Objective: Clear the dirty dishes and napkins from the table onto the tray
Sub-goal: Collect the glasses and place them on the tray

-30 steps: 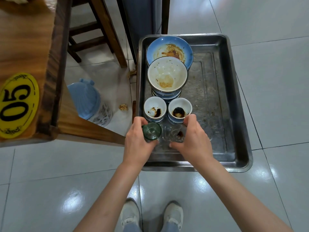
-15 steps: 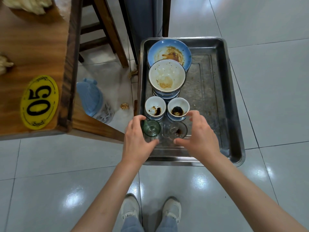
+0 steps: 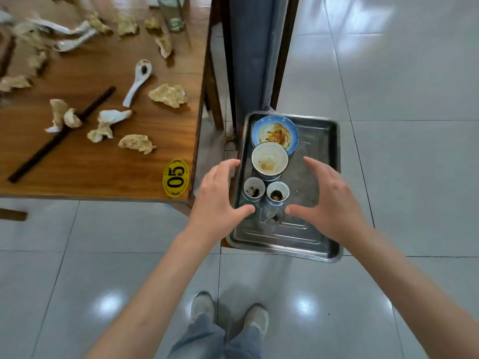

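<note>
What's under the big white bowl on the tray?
The white bowl sits on a stack of blue-rimmed dishes on the tray; only their edges show, so count and contents are hidden. It also overlaps the blue plate behind.

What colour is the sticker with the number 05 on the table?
The sticker is yellow with black numbers, an oval at the table's corner; the head view shows it.
</note>
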Motion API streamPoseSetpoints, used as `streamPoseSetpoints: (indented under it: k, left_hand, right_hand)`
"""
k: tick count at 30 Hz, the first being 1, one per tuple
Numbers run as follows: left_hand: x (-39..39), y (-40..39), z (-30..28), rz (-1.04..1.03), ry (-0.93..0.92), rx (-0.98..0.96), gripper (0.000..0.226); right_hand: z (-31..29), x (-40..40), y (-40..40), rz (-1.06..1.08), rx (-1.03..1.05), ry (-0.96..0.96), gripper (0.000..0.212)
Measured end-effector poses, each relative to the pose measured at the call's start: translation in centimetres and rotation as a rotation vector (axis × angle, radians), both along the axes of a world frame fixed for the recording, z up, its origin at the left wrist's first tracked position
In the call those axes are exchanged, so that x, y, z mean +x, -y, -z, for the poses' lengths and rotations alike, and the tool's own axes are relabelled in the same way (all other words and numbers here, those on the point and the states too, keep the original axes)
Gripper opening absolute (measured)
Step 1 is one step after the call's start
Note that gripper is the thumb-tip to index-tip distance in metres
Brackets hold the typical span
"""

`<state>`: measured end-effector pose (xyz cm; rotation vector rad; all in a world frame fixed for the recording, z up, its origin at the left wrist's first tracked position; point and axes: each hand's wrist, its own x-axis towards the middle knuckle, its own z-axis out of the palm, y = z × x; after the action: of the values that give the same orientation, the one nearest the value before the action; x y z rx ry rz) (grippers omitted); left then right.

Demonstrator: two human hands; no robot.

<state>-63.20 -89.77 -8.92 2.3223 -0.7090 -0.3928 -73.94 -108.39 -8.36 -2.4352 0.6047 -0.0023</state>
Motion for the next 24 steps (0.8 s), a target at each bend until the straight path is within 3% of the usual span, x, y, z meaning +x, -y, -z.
streamPoseSetpoints:
  k: [6,12,18,24]
  left_hand:
    - [-0.2,-4.4,-10.4,-0.034,0.050,0.023,0.109]
    - [1.7,-12.2,-18.0,-0.210,0.089,0.014,0.115]
    - [6.7,-23.1,-22.6,-0.398,0.103,-0.033,0.116]
    - [13.7,-33.3,-24.4,-0.451,0.123,-0.015,0.115]
  right_hand:
    - [-9.8,0.3,-2.0,-0.175,-0.094,0.026,0.102]
    - [-17.0,4.5,-6.6,-0.333,-0.127,0.051,0.099]
    - [-21.8,13.2,-15.7,-0.454,-0.171,0.106,0.105]
    - [-22.8,21.0,-24.7,-0.480,-0.204,0.136,0.099]
